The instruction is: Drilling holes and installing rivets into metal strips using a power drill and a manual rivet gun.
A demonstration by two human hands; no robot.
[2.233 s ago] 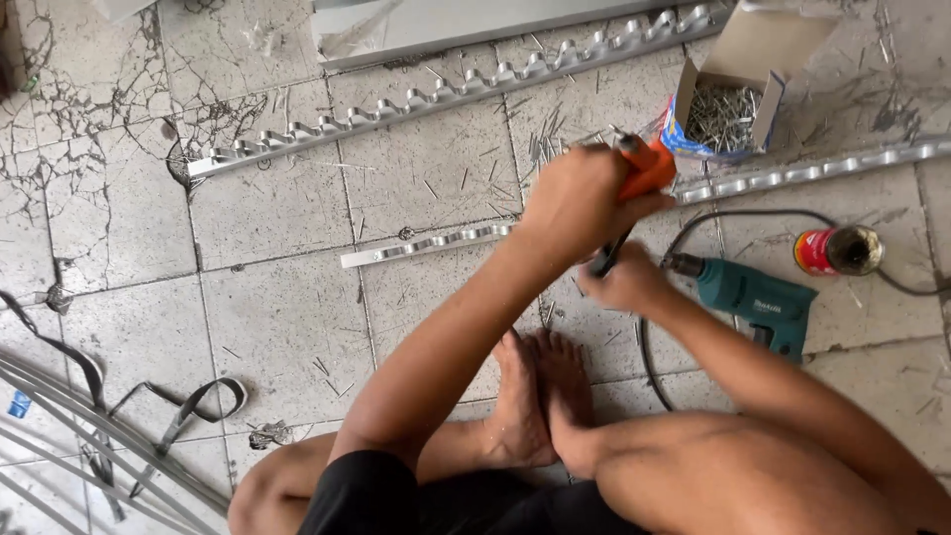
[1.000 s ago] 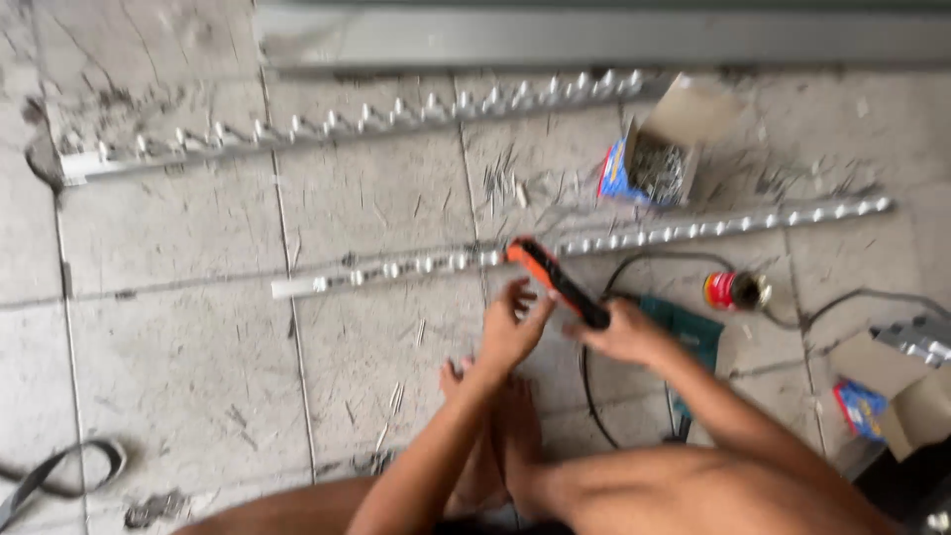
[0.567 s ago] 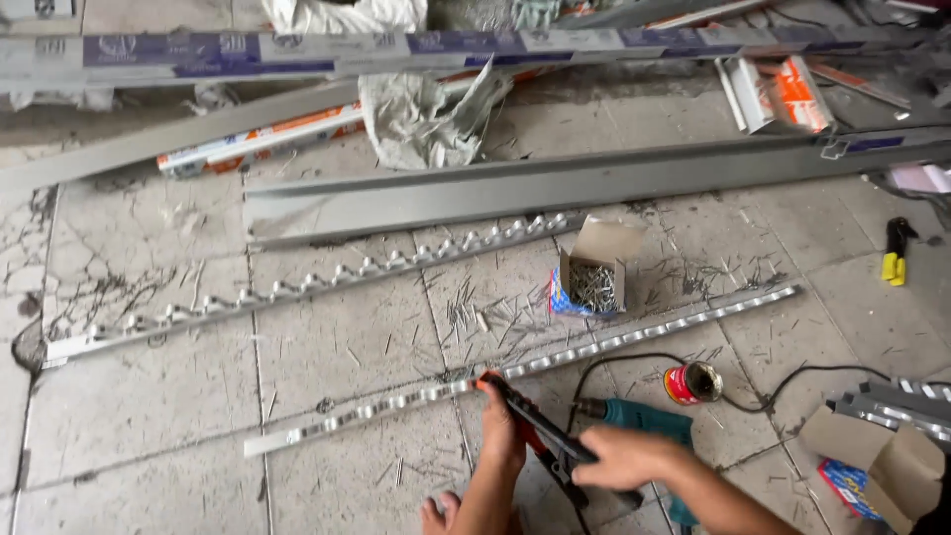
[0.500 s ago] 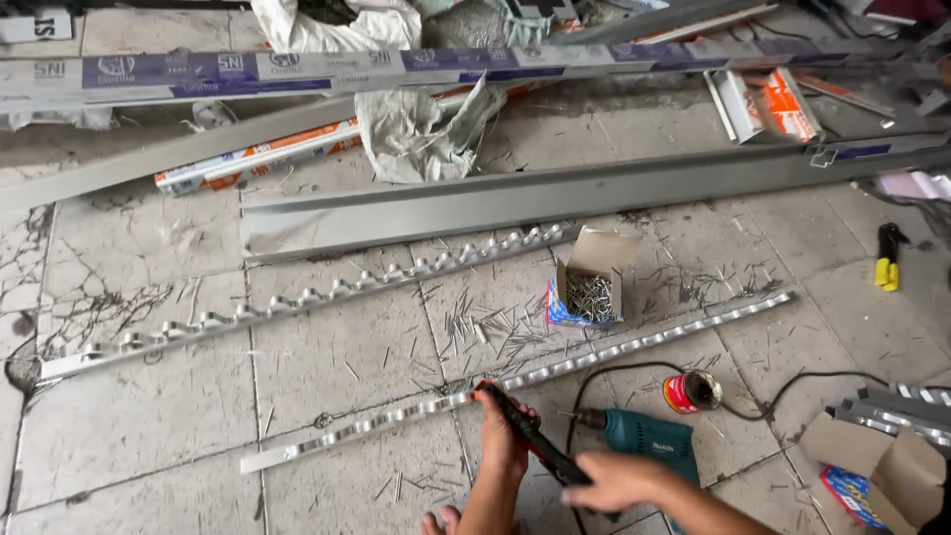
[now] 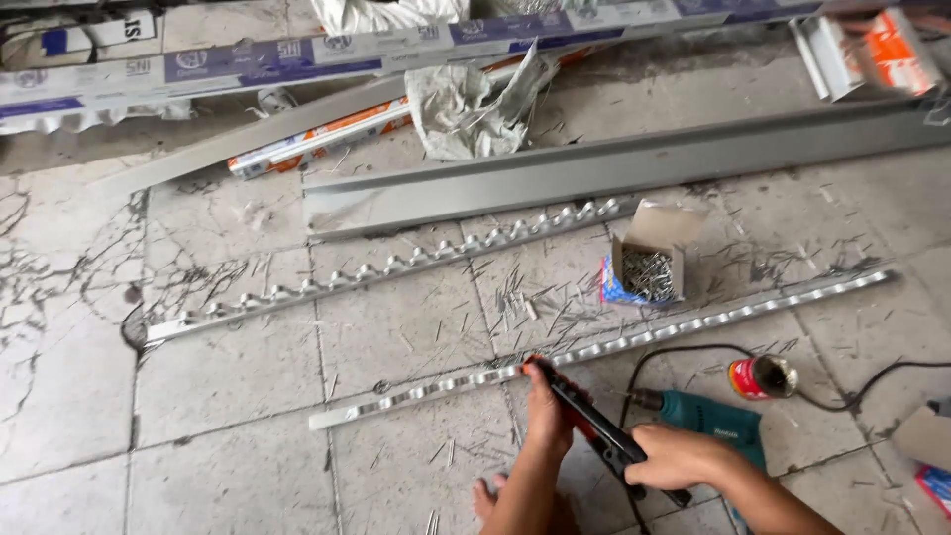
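Note:
A long notched metal strip (image 5: 684, 324) lies slantwise across the tiled floor. My left hand (image 5: 546, 414) grips the head of a black and red riveting tool (image 5: 592, 424) where its nose meets the strip. My right hand (image 5: 672, 456) is wrapped around the tool's handles, nearer to me. My toes (image 5: 485, 495) show at the bottom edge, below the left wrist.
A teal electric drill (image 5: 708, 421) with a black cord lies right of my hands, beside a small red can (image 5: 761, 377). An open cardboard box of rivets (image 5: 646, 269) sits behind the strip. A second notched strip (image 5: 386, 266), a grey metal channel (image 5: 614, 168) and more profiles lie beyond.
The view has lifted from close over my hands and legs to take in the floor beyond. Both hands stay on the tool, which has come down to the strip.

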